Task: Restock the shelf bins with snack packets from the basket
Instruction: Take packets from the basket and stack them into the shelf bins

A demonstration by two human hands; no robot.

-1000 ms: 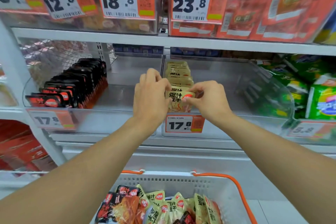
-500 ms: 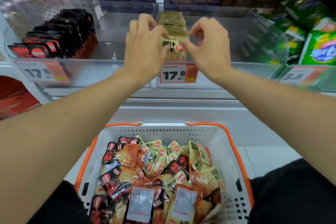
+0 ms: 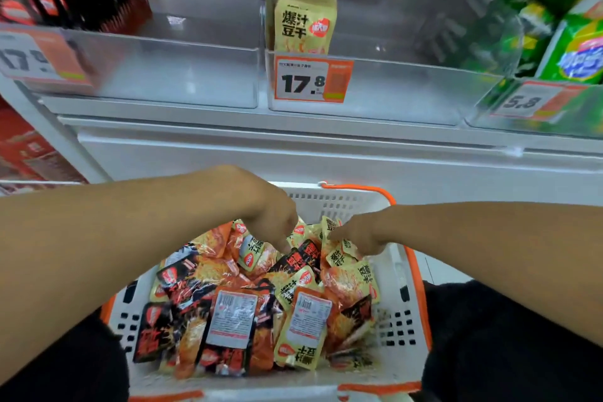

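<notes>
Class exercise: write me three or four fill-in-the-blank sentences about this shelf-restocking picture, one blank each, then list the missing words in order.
1. Both hands, the left hand and the right hand, reach into the white ____ with orange trim.
2. The price tag under the row of yellow packets reads ____.
3. The shelf bin left of the yellow packets holds ____ packets at its far left.
4. The packets at the far right are mainly ____.

Missing words: basket; 17.8; black; green
</notes>
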